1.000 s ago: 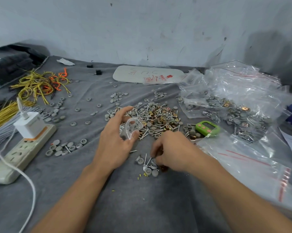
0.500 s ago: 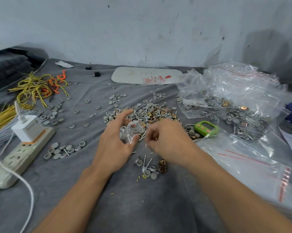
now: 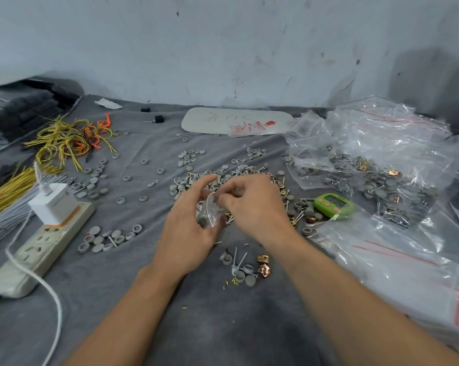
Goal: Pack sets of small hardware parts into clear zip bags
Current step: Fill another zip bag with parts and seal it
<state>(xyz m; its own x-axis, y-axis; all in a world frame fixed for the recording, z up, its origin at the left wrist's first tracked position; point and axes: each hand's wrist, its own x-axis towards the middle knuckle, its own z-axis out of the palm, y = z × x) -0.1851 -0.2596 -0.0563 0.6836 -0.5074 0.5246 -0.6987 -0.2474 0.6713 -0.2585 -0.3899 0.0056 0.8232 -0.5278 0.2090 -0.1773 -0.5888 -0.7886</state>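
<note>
Bag: one small clear zip bag [image 3: 208,214] at frame centre, cupped in the left hand above the desk [image 3: 223,328], which is covered in grey cloth.
Pointing: its open mouth, seen as a pale curved rim, faces right toward the right hand; the bag is crumpled, so its long axis is unclear. One grey cap shows inside.
Left hand [image 3: 187,228]: fingers and thumb curled round the bag, holding it open.
Right hand [image 3: 253,204]: fingers curled, tips bunched at the bag's mouth; whether they pinch a part is hidden.
Set in front: a loose set [image 3: 245,268] just below the hands, with four grey caps, two rivets and two copper clips.
Supply: a big parts pile [image 3: 249,170] just above the hands, partly hidden by them.
Right side: one green timer [image 3: 333,205]; a heap of filled bags [image 3: 368,167] at upper right; flat empty zip bags [image 3: 408,276] at lower right.
Left side: one power strip [image 3: 38,249] with one white charger [image 3: 52,204] plugged in; a tangle of yellow wires [image 3: 67,140] at upper left; a cluster of grey caps [image 3: 109,239] between the strip and the left hand.
</note>
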